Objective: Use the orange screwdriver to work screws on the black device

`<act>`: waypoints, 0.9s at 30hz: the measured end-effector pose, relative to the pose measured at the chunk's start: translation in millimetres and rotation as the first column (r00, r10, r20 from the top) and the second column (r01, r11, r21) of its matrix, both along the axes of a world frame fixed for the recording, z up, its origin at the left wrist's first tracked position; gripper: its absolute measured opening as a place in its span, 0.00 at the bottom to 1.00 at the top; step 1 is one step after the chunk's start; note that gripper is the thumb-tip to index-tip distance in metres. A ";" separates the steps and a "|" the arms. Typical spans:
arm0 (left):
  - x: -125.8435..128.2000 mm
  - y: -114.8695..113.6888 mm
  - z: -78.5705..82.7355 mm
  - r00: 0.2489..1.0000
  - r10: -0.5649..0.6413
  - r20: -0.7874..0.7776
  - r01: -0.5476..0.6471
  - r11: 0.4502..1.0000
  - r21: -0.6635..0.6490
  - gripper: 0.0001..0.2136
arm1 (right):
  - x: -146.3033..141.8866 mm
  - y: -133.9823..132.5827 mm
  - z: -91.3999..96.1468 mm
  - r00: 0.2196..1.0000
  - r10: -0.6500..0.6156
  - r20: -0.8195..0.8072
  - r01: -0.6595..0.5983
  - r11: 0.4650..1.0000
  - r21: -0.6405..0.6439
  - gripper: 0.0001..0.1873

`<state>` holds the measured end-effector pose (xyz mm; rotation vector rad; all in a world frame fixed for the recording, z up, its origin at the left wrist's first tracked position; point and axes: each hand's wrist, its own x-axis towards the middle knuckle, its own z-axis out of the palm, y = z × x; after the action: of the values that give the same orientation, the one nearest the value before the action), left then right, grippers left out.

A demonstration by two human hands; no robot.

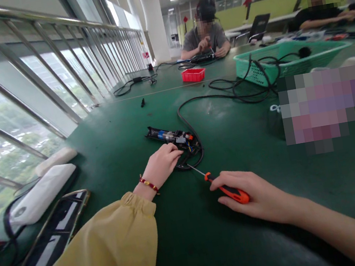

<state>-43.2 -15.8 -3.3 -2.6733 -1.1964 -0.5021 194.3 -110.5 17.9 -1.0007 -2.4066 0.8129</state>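
Note:
My right hand [254, 195] is closed around the orange-and-black handle of a screwdriver [230, 191]. Its thin metal shaft points left, the tip by the near end of an opened black electric device [167, 136]. A blue-banded cylinder, a grey block, an orange part and thin wires show inside the device. Bent over its near edge, my left hand [160, 165] has its fingers pressed together on it; the exact spot they pinch is hidden. A black cable [202, 156] curls around the device's right end and runs away to the back right.
A green basket [317, 63] with cables stands back right, a small red tray [193, 75] back centre. At left lie a white elongated object [43, 194] and a dark framed panel [52, 240], beside a metal railing [54, 44]. A person [203, 33] works opposite; the right side is partly pixelated.

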 end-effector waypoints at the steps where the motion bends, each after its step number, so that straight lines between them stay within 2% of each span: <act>1: 0.8 0.4 0.7 1.000 0.004 -0.013 -0.004 1.000 0.012 0.07 | -0.3 0.1 0.3 1.000 0.001 -0.003 -0.001 1.000 0.003 0.10; 4: 5.1 2.3 2.6 0.999 0.003 0.051 -0.006 0.999 0.045 0.06 | -1.3 0.2 1.1 1.000 0.001 -0.002 0.000 1.000 0.015 0.10; 8: 14.6 10.7 3.6 0.943 -0.003 0.334 -0.037 0.993 0.114 0.05 | -1.5 0.2 0.7 1.000 0.001 0.003 -0.001 0.999 0.047 0.10; 10: 19.8 16.5 3.2 0.919 0.003 0.395 -0.059 0.990 0.129 0.04 | -1.1 0.5 0.0 1.000 0.003 -0.001 -0.002 0.998 0.057 0.10; 16: 24.0 26.7 0.1 0.914 0.075 0.400 -0.133 0.984 0.120 0.04 | -0.8 1.4 -1.0 1.000 0.011 0.000 -0.011 0.998 0.061 0.10; 22: 19.9 27.0 -2.1 0.907 0.030 0.420 -0.089 0.989 0.121 0.05 | 0.3 0.2 -2.2 1.000 0.012 0.003 -0.012 0.998 0.060 0.11; 27: 19.3 24.7 -0.1 0.952 0.022 0.306 -0.083 0.979 0.186 0.07 | -0.1 0.9 -2.0 1.000 0.009 -0.004 -0.009 0.998 0.065 0.11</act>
<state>-24.0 9.0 -3.3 -2.4500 -1.2146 -0.9968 194.2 -109.6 15.8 -0.9631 -2.4198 0.7346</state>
